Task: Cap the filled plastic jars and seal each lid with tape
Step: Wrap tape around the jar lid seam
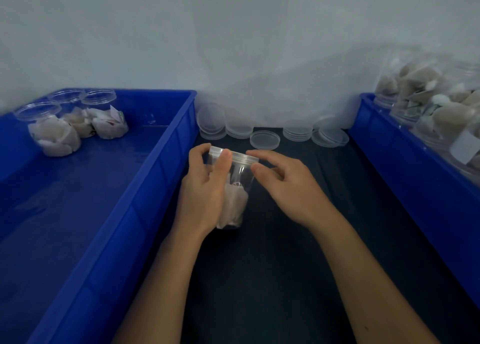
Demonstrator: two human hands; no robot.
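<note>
**Lid on jar, both hands at the rim**

Left hand (205, 187) wrapped round the clear plastic jar (235, 185), fingers curled on its far side, thumb (224, 162) pressed against the wall just under the lid (233, 156). Jar standing on the dark table (272, 265), tilted slightly, white wrapped pieces (233, 206) packed in the lower half, just right of the left palm.

Right hand (288, 185) at the lid's right edge: index fingertip (253, 153) touching the rim from the far side, thumb tip (258, 167) just below the rim on the near side. Loose pinch on the lid; remaining fingers curled underneath, grip there can't be told.

Beyond the fingertips: stacks of spare clear lids (239, 129) along the wall, one single lid (265, 139) nearest the jar.

Left of the left hand: blue bin (109, 213) with three uncapped filled jars (75, 123) in its far corner.

Right of the right hand: second blue bin (405, 167) holding filled jars (441, 110); one carries a blank white label (465, 147), no legible text. A small printed tag among the left bin's jars, too small to read.
</note>
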